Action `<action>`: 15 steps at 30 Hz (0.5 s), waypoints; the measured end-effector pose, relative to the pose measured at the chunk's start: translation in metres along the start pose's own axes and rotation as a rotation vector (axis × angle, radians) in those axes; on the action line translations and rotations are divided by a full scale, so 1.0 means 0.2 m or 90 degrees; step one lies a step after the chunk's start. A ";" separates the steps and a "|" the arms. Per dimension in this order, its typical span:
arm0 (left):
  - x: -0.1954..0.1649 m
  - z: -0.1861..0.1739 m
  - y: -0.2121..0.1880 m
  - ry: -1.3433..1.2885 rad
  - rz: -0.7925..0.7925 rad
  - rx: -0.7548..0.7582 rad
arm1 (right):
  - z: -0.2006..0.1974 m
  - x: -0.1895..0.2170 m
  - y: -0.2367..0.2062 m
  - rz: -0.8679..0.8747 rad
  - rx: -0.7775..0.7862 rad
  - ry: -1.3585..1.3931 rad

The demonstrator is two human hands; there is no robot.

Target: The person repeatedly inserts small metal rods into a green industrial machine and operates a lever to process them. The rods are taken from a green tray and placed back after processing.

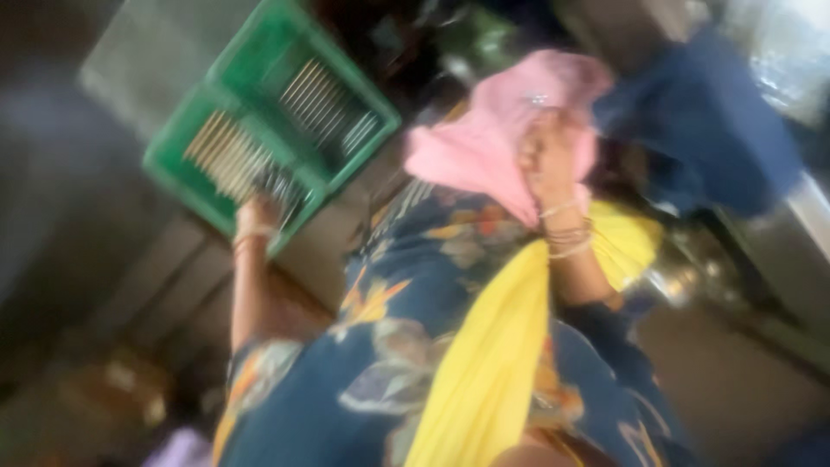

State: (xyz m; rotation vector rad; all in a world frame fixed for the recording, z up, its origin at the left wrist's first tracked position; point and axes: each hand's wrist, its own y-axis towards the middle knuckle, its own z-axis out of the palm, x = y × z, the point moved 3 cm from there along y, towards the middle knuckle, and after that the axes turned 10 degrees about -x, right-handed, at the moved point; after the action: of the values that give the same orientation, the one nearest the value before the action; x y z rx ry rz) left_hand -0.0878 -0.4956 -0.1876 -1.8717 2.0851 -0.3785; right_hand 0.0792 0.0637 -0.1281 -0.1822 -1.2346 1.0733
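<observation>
Head view, heavily blurred. We see grey surface [121,60] upper left, dim room around it, details unreadable. Green plastic crate [268,121] tilted over surface, holding rows of metal rods. Pink cloth [493,138] at upper centre, bunched. Our left hand [257,216], grip clenched on crate's lower edge. Our right hand [546,156], grip grasping pink cloth; bangles at wrist.

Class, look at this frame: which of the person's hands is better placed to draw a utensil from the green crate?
Left. The left hand is at the green crate, while the right hand grips a pink cloth.
</observation>
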 end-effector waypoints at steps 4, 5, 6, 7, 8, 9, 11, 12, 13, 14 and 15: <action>-0.03 -0.28 0.13 0.380 0.353 0.003 | 0.01 -0.05 0.02 0.010 0.014 0.002; -0.06 -0.37 0.17 0.471 0.392 -0.051 | 0.03 -0.05 0.01 0.009 0.017 0.004; -0.07 -0.47 0.19 0.478 0.384 -0.064 | 0.05 -0.05 -0.01 0.012 0.022 0.008; -0.09 -0.58 0.22 0.349 0.342 -0.090 | 0.08 -0.04 -0.03 0.011 0.024 0.014; -0.12 -0.71 0.24 0.160 0.299 -0.111 | 0.10 -0.03 -0.06 0.013 0.024 0.017; -0.16 -0.80 0.24 -0.068 0.262 -0.118 | 0.12 -0.01 -0.09 0.001 0.024 0.015; -0.33 -0.97 0.28 -0.454 0.242 -0.125 | 0.14 0.03 -0.18 -0.014 0.032 0.034; -0.47 -1.03 0.31 -0.601 0.253 -0.133 | 0.16 0.05 -0.22 -0.019 0.040 0.059; -0.59 -1.11 0.32 -0.663 0.290 -0.176 | 0.16 0.07 -0.26 -0.020 0.050 0.083; -0.78 -1.14 0.36 -0.768 0.297 -0.187 | 0.16 0.12 -0.31 -0.184 0.074 -0.076; -0.99 -1.14 0.38 -0.907 0.284 -0.151 | 0.16 0.16 -0.36 -0.345 0.092 -0.241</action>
State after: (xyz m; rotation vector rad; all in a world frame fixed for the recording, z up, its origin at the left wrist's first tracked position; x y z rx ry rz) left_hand -0.2296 -0.2927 0.0029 -1.0230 1.3671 1.0377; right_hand 0.0908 0.0359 -0.0491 0.4655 -1.4241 0.7303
